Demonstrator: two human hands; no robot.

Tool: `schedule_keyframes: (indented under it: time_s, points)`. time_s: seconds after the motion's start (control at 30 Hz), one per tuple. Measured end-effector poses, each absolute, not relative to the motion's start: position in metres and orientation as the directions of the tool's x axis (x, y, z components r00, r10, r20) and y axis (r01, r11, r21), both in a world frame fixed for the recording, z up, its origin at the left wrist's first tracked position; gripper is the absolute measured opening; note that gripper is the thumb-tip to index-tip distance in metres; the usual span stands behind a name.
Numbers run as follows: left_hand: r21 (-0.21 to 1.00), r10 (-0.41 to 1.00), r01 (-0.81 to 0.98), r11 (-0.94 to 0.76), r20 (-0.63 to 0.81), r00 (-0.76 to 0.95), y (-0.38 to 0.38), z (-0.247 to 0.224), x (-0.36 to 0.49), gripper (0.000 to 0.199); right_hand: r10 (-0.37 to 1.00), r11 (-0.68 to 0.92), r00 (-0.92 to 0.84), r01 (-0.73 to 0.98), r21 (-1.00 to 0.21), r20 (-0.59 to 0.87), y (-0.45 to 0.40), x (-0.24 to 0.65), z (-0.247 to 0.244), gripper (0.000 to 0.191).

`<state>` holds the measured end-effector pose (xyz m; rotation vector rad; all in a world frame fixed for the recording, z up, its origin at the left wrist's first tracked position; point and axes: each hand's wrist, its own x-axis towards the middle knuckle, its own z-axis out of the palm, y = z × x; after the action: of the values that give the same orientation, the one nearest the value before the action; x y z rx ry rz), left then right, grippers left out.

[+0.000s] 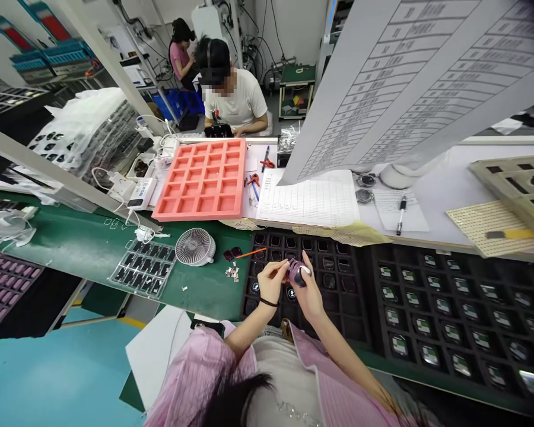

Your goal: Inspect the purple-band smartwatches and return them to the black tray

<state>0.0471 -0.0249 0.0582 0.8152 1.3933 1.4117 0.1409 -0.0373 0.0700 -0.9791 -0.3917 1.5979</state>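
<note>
Over a black compartment tray (351, 308), both of my hands meet at a small purple and dark device (296, 273). My right hand (311, 293) is wrapped round its right side, with a small white spot showing near the fingers. My left hand (272, 281), with a black band at the wrist, pinches at the device's left edge; whether a small part is between those fingertips is too small to tell. Dark frames and a few round lit parts lie in the tray's compartments below. An orange stick (251, 252) rests at the tray's upper left.
A small white fan (195, 247), metal bits and a clear tray of black parts (145, 268) lie left. A pink tray (199, 179) and papers (309, 198) occupy the shelf. Hanging sheets (396, 83) block the upper right. Another black tray (467, 296) is right. Two people sit beyond.
</note>
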Motion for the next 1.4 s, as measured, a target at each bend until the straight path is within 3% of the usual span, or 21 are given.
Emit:
schedule_keyframes:
  time_s: [0.3, 0.6, 0.83, 1.17, 1.27, 1.33, 1.4]
  points:
    - [0.997, 0.937, 0.038, -0.069, 0.078, -0.341, -0.024, 0.061, 0.070, 0.021, 0.914, -0.172, 0.181, -0.639, -0.749, -0.364, -0.040, 0.135, 0.077, 0.075]
    - [0.895, 0.935, 0.322, -0.309, 0.348, -0.069, -0.044, 0.065, 0.064, 0.033, 0.914, -0.114, 0.229, -0.647, -0.754, -0.335, -0.050, 0.141, 0.081, 0.076]
    - [0.917, 0.943, 0.226, -0.327, 0.333, 0.014, -0.052, 0.066, 0.062, 0.035, 0.920, -0.123, 0.223, -0.616, -0.778, -0.322, -0.056, 0.144, 0.085, 0.073]
    - [0.978, 0.983, 0.103, -0.179, 0.181, -0.006, -0.057, 0.053, 0.072, 0.039, 0.906, -0.136, 0.259, -0.572, -0.809, -0.335, -0.061, 0.152, 0.075, 0.066]
    - [0.984, 0.987, 0.086, -0.153, 0.149, 0.056, -0.058, 0.049, 0.062, 0.042, 0.913, -0.156, 0.230, -0.568, -0.808, -0.338, -0.058, 0.152, 0.071, 0.063]
    - [0.980, 0.985, 0.122, -0.156, 0.145, 0.090, -0.060, 0.041, 0.047, 0.042, 0.923, -0.179, 0.185, -0.571, -0.801, -0.338, -0.054, 0.151, 0.069, 0.062]
    - [0.952, 0.994, 0.286, -0.110, 0.100, 0.048, -0.061, 0.028, 0.024, 0.038, 0.925, -0.208, 0.144, -0.581, -0.787, -0.351, -0.050, 0.150, 0.067, 0.062]
